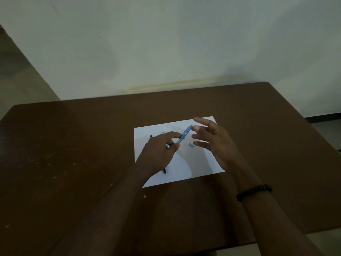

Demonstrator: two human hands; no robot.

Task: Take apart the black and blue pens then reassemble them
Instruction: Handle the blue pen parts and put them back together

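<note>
My left hand (160, 150) pinches the lower end of the translucent blue pen barrel (185, 134), which tilts up toward the right above the white paper sheet (195, 163). To the right of the barrel's top end my right hand (212, 139) hovers with fingers spread and nothing in it. The black pen (164, 170) lies on the sheet under my left hand; only its two ends show. A small blue pen part (191, 145) rests on the paper between my hands, and another small light blue piece (163, 133) lies just beyond my left fingers.
The sheet lies on a brown table (73, 154) whose far edge meets a pale wall. A black bead bracelet (254, 192) circles my right wrist. Floor shows past the table's left and right sides.
</note>
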